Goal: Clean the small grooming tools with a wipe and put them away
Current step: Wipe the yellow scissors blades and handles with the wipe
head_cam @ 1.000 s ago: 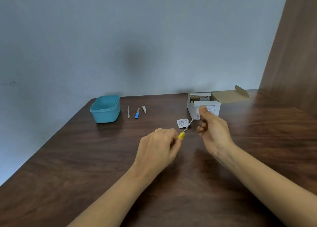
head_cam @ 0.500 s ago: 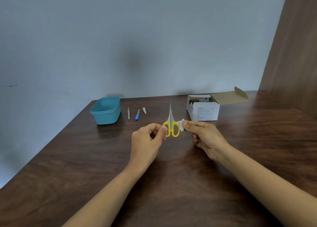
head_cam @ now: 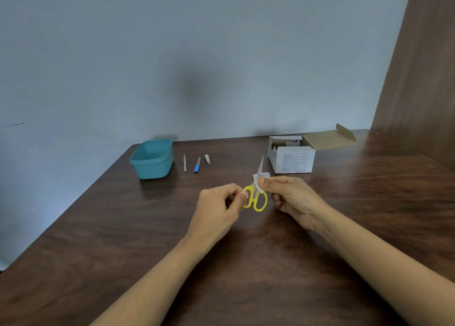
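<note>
Small yellow-handled scissors (head_cam: 256, 197) stand upright above the table's middle, blades shut and pointing away from me. My left hand (head_cam: 216, 205) pinches the left handle loop. My right hand (head_cam: 290, 197) pinches a small white wipe (head_cam: 259, 180) against the scissors just above the handles. Farther back on the table lie metal tweezers (head_cam: 185, 163), a blue-handled nail file (head_cam: 197, 165) and a small nail clipper (head_cam: 207, 159), side by side. A teal plastic tub (head_cam: 152, 159) stands open to their left.
A white cardboard box (head_cam: 293, 159) of wipe packets sits at the back right with its brown flap (head_cam: 328, 140) open. The dark wooden table (head_cam: 123, 239) meets a grey wall behind and a wooden panel (head_cam: 423, 67) at the right.
The scissors swung from lying toward the box to upright, handles showing. My right hand dropped from by the box and brought the wipe onto the scissors above the handles.
</note>
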